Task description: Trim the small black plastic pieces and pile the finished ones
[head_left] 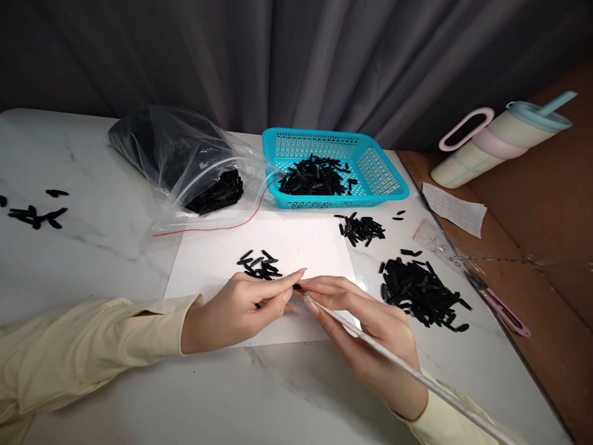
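Note:
Over a white sheet of paper (204,259), my two hands meet at the fingertips. A small dark piece (297,286) shows between them, mostly covered by fingers. My left hand (245,303) is closed in a pinch on one side of it. From the other side, my right hand (365,327) pinches at the same piece. A long thin white strip (393,358) runs from the right fingertips across that hand to the lower right; whether it is gripped I cannot tell. Just beyond the left fingers lies a small heap of slim black pieces (259,266).
Behind the paper stand a blue plastic basket (393,185) and a clear bag (176,148), both with black pieces. More heaps (417,290) lie at right, and a few pieces (37,216) far left. Pink-handled scissors (504,312) and a tumbler (491,148) are on cardboard.

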`<action>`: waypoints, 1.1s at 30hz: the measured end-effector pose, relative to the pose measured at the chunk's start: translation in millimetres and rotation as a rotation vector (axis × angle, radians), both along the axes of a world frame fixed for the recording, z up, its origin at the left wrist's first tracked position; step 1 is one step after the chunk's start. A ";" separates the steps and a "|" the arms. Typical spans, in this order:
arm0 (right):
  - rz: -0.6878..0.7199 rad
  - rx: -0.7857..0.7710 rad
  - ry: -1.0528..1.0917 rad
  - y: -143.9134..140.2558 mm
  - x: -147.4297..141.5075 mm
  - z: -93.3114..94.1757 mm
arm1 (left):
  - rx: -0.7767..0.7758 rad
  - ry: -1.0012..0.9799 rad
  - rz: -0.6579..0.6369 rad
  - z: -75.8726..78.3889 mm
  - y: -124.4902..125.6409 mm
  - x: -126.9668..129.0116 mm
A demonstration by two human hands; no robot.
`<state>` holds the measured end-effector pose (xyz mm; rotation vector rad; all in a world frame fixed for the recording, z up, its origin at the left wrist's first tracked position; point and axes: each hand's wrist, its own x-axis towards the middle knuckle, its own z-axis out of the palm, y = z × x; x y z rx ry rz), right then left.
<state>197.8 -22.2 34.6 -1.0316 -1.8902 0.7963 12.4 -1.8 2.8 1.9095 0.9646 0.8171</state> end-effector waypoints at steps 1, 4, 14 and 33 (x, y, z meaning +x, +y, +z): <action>0.003 0.003 -0.004 0.1 -0.2 0.2 | 0.013 0.013 -0.005 0.5 0.1 0.1; 0.013 0.023 -0.035 0.0 -0.6 0.5 | 0.064 0.054 -0.013 1.5 0.5 0.1; 0.078 0.437 -0.382 -5.6 -3.2 -8.5 | 0.112 0.113 0.020 -0.5 0.7 -1.0; -0.093 0.004 -0.082 -4.7 -4.8 -7.8 | -0.383 -0.122 0.034 2.4 -1.5 4.8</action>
